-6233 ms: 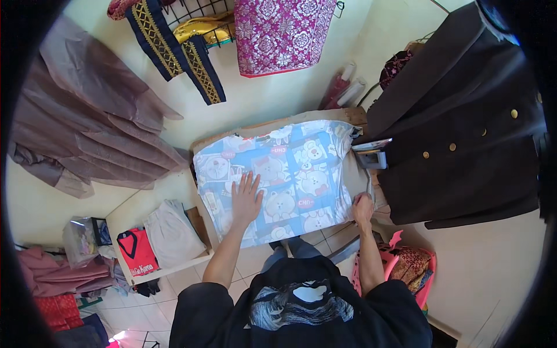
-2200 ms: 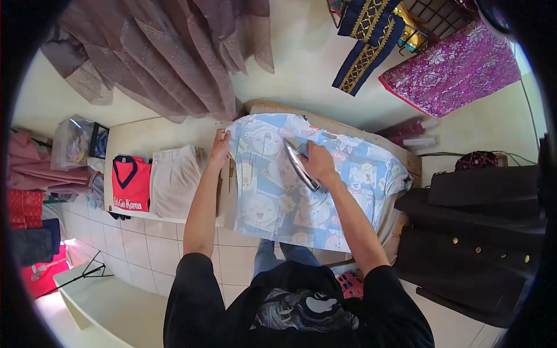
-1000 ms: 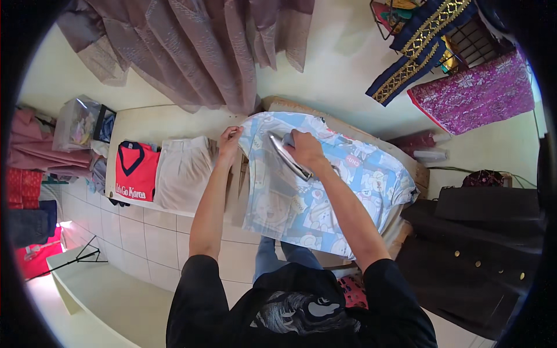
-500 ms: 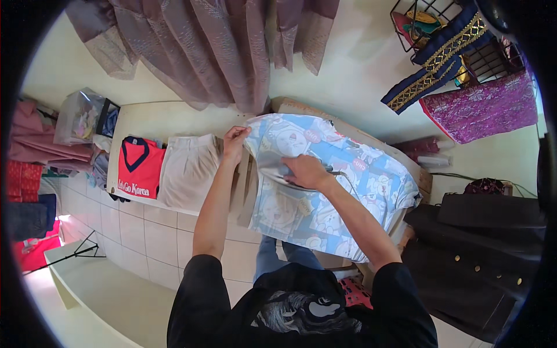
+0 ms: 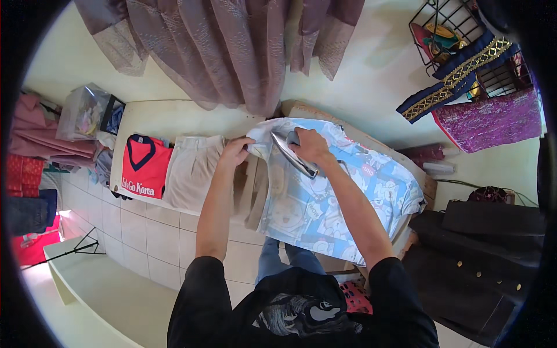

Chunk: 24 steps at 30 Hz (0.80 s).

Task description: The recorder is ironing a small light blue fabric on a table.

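A light blue garment with white cartoon figures (image 5: 365, 194) lies spread over a padded board in front of me. My right hand (image 5: 312, 146) is wrapped round the handle of a silver clothes iron (image 5: 293, 155), which rests on the garment's left part with its tip toward the far left. At the garment's far left corner, my left hand (image 5: 235, 152) pinches the edge of the cloth with closed fingers. The iron's soleplate is hidden against the fabric.
Left of the board, a pale table (image 5: 156, 113) bears a folded red shirt (image 5: 146, 168) and beige trousers (image 5: 194, 168). A dark jacket with gold buttons (image 5: 470, 272) hangs at the right. Wire baskets (image 5: 499, 81) hang on the far right wall. A curtain (image 5: 226, 52) hangs beyond the board.
The iron has moved away from me and turned, its tip now toward the far left. My left hand has drawn a little nearer with the cloth corner. The view has shifted slightly.
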Tool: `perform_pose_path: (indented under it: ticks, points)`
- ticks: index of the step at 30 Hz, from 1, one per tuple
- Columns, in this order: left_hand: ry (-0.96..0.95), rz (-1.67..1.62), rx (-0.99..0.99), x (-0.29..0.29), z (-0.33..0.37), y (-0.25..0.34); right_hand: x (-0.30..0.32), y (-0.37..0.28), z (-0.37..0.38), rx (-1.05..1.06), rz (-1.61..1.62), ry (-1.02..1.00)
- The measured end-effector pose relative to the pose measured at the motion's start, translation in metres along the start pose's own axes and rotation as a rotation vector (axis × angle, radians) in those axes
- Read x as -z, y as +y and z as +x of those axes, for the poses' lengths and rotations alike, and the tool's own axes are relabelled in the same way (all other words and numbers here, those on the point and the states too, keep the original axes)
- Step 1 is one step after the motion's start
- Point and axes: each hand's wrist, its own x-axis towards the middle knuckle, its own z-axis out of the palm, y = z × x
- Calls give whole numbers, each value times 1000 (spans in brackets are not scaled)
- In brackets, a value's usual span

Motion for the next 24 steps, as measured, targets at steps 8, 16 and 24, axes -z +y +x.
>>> perform_pose_path:
  ticks: [8,16,24]
  points:
    - [28,-26,-173,-38,-11,9,-4,20,3,-190,-20,45]
    - [-64,218,-334,-34,-3,14,3,43,-4,-400,62,249]
    - [-9,426,-466,-36,-7,13,-2,50,-23,-413,77,242]
